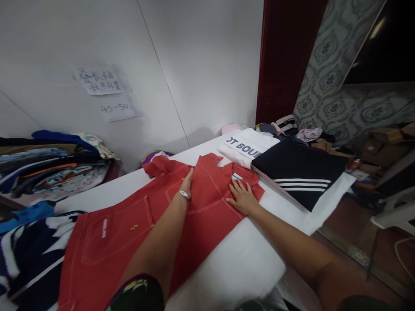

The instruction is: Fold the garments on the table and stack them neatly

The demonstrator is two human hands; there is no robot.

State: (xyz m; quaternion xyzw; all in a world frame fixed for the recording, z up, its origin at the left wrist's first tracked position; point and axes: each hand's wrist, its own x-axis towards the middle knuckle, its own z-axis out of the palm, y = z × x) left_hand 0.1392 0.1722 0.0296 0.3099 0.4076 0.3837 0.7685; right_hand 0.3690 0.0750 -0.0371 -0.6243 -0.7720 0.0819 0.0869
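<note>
A red shirt (207, 229) with white stitching lies spread over the white table, its collar toward the far right and its lower end toward me on the left. My right hand (242, 198) rests flat on it just below the collar, fingers spread. At the middle of the shirt, my left hand (186, 183), with a bracelet at the wrist, grips a raised fold of the fabric; its fingers are partly hidden by the cloth. A pocket with small white lettering shows near the lower end.
Right of the shirt lie a black garment (298, 166) with white stripes and a white one (249, 144) with lettering. A navy and white garment (35, 255) lies at the near left, and a clothes pile (55, 160) stands behind it. Handwritten papers (118, 108) hang on the wall.
</note>
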